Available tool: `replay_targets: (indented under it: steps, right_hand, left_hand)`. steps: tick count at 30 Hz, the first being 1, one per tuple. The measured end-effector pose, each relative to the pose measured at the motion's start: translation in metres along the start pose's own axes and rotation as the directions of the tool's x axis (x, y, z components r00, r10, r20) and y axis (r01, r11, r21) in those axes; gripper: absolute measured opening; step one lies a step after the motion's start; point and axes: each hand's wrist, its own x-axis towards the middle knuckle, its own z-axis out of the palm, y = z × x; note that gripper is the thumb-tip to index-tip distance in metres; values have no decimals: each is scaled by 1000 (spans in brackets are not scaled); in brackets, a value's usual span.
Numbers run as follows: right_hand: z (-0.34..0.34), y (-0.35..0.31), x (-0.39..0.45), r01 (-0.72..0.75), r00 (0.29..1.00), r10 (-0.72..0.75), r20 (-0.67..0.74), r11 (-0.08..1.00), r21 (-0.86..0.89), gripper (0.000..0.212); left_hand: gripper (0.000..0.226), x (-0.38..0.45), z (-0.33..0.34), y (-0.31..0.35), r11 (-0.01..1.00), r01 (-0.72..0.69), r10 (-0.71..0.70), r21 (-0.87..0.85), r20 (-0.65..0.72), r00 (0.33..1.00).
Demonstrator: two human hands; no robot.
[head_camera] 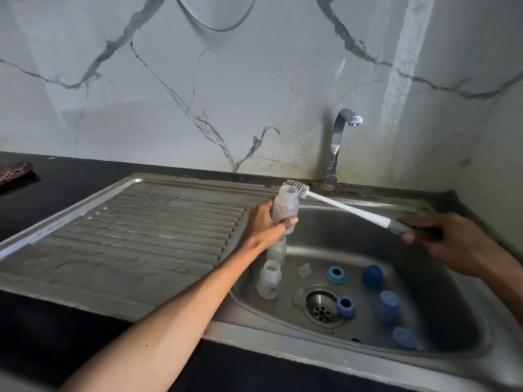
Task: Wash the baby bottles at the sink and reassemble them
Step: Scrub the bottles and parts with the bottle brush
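Note:
My left hand (266, 224) grips a clear baby bottle (285, 206) upright above the sink's left side. My right hand (450, 239) holds the grey grip of a white bottle brush (348, 208); its bristle head lies just beside the bottle's open mouth. Two more clear bottles stand in the basin (441, 278): one (269, 280) in front and one (277, 250) partly behind my left hand. A clear teat (304, 269), blue rings (336, 275) (345, 306) and blue caps (372, 276) (387, 306) lie around the drain (322, 306).
A ribbed steel draining board (147, 233) stretches to the left of the basin. The tap (338, 145) rises at the back, with no water running. A patterned cloth (14, 171) lies on the dark counter at far left. A marble wall stands behind.

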Motion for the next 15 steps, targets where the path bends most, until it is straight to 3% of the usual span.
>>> replay_targets:
  steps: [3,6,11,15]
  right_hand:
    - [-4,9,1,-27,999,27,-29,1000,-2,41]
    - [9,5,5,-15,999,15,-42,1000,-12,39]
    - [1,17,7,-59,995,61,-85,998,26,39]
    - [8,14,6,-54,994,55,-97,998,21,41]
  left_hand:
    - [50,-2,-2,1,1000,22,-22,4,7,1000]
    - [67,-8,2,2,999,14,-17,43,72,997]
    - [54,-2,-3,1,1000,16,-14,-26,43,999]
    - [69,-8,2,1,1000,10,-12,10,136,991]
